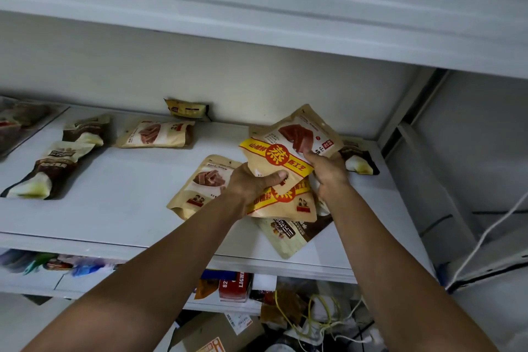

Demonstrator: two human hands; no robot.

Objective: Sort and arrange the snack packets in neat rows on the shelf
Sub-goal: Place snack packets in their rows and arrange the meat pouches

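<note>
Okay, head view: both hands are up over the right half of the shelf (114, 203). My left hand (251, 181) pinches a fanned stack of kraft packets, thumb across the top packet (297, 137), fingers hidden behind. The right hand (328, 174) pinches that same packet at its lower edge. Other packets lie scattered flat, with the dark packets (48, 168) far left. I'd square the held edges first, then lay them label-up in line with the matching packet (155, 134).
</note>
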